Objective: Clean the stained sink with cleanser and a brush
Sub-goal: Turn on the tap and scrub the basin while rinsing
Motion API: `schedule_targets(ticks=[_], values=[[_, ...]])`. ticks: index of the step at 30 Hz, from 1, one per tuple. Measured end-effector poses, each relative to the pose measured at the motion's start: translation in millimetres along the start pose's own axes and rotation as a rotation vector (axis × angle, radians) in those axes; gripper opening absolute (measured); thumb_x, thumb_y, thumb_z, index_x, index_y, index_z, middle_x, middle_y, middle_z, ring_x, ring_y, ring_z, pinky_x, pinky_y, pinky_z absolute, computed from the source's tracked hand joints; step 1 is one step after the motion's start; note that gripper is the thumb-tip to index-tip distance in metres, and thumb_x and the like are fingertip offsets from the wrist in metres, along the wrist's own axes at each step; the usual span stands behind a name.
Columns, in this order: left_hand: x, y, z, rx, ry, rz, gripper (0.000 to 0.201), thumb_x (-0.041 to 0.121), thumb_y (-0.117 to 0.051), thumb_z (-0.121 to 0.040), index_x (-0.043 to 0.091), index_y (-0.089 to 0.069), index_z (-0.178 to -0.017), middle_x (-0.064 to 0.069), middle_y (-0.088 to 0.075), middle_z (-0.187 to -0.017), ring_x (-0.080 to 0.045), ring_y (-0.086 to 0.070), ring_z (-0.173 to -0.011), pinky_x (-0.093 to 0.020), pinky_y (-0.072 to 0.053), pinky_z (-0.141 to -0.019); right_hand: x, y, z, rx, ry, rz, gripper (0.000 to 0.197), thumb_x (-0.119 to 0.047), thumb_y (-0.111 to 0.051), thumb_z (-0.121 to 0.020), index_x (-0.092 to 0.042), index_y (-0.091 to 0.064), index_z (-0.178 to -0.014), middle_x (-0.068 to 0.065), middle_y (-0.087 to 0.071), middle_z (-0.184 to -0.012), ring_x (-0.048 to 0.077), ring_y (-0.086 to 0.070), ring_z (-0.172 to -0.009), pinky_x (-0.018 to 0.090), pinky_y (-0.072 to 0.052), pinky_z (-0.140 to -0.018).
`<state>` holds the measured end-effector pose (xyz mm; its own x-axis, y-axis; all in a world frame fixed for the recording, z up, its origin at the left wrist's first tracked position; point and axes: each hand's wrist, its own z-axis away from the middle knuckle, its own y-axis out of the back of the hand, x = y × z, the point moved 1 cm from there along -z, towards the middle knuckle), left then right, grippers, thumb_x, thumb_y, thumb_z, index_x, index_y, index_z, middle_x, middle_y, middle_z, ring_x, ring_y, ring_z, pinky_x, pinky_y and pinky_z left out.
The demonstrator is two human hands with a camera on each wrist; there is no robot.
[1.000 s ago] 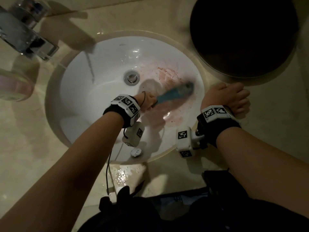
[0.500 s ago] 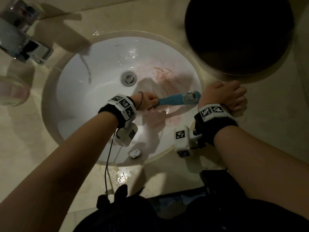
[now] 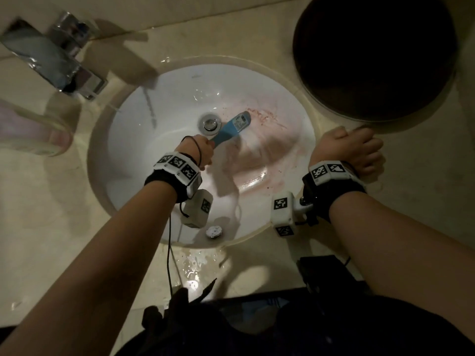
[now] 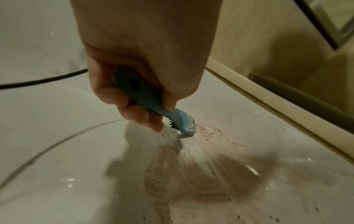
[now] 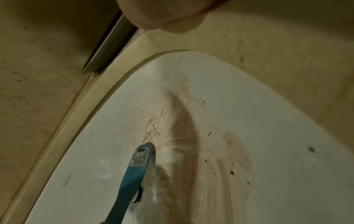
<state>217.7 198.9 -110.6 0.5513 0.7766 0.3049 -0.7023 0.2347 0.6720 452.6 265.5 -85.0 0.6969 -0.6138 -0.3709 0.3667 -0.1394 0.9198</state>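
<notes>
The white sink (image 3: 133,150) has a smeared pink-red stain (image 3: 270,150) on its right slope, with dark specks. My left hand (image 3: 203,150) grips the handle of a blue brush (image 3: 231,129) inside the basin. The brush head lies just right of the drain (image 3: 210,123), at the stain's left edge. In the left wrist view my fingers (image 4: 122,97) curl round the brush (image 4: 149,104), bristles down on the stain (image 4: 201,181). The right wrist view shows the labelled brush (image 5: 134,171) back beside the stain (image 5: 201,159). My right hand (image 3: 352,150) rests on the counter by the right rim, holding nothing. No cleanser container can be made out for certain.
A chrome faucet (image 3: 56,65) stands at the back left. A large dark round vessel (image 3: 372,55) sits on the counter at the back right. A blurred pale container (image 3: 30,132) is at the left. A round overflow cap (image 3: 213,231) is on the near wall. Water pools on the front counter (image 3: 198,263).
The brush has swept from the stain's right side, near the right rim, leftward and back to beside the drain. The right hand has stayed on the counter.
</notes>
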Motion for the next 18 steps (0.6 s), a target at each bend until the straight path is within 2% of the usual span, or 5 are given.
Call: schedule_targets(ticks=[1, 4, 9, 12, 18], values=[[-3, 3, 3, 0.008, 0.005, 0.015, 0.037, 0.023, -0.039, -0.099, -0.003, -0.063, -0.108, -0.020, -0.070, -0.100, -0.022, -0.059, -0.058, -0.023, -0.047, -0.054, 0, 0, -1, -0.003, -0.004, -0.014, 0.038, -0.030, -0.039, -0.085, -0.008, -0.050, -0.114, 0.015, -0.047, -0.125, 0.030, -0.042, -0.118, 0.039, -0.027, -0.090], [-17, 17, 15, 0.076, 0.028, 0.020, 0.038, 0.025, -0.036, -0.099, 0.001, -0.062, -0.110, -0.020, -0.067, -0.106, -0.032, -0.062, -0.082, -0.034, -0.050, -0.074, -1, 5, -1, -0.059, -0.004, -0.022, 0.042, -0.031, -0.039, -0.088, -0.008, -0.045, -0.123, 0.014, -0.042, -0.132, 0.030, -0.039, -0.122, 0.039, -0.026, -0.095], [-39, 37, 35, 0.195, 0.182, 0.221, 0.040, 0.029, -0.034, -0.097, 0.001, -0.059, -0.111, -0.015, -0.062, -0.095, -0.029, -0.056, -0.080, -0.037, -0.050, -0.080, 1, 10, 2, -0.087, 0.034, -0.014, 0.044, -0.030, -0.037, -0.091, -0.006, -0.041, -0.128, 0.014, -0.038, -0.138, 0.030, -0.035, -0.125, 0.039, -0.022, -0.101], [-54, 40, 47, 0.272, 0.264, 0.270, 0.049, 0.031, -0.034, -0.097, -0.003, -0.046, -0.130, -0.022, -0.058, -0.125, -0.039, -0.057, -0.111, -0.047, -0.047, -0.098, 2, 10, 2, -0.101, 0.038, -0.001, 0.045, -0.030, -0.035, -0.091, -0.007, -0.041, -0.129, 0.013, -0.036, -0.140, 0.031, -0.033, -0.127, 0.041, -0.021, -0.102], [-72, 45, 63, 0.378, 0.323, 0.255, 0.044, 0.019, -0.035, -0.097, -0.005, -0.043, -0.132, -0.025, -0.053, -0.129, -0.039, -0.054, -0.117, -0.045, -0.047, -0.098, 4, 8, 0, -0.109, 0.054, -0.004, 0.046, -0.031, -0.036, -0.092, -0.006, -0.040, -0.130, 0.014, -0.035, -0.141, 0.032, -0.033, -0.127, 0.043, -0.020, -0.105]])
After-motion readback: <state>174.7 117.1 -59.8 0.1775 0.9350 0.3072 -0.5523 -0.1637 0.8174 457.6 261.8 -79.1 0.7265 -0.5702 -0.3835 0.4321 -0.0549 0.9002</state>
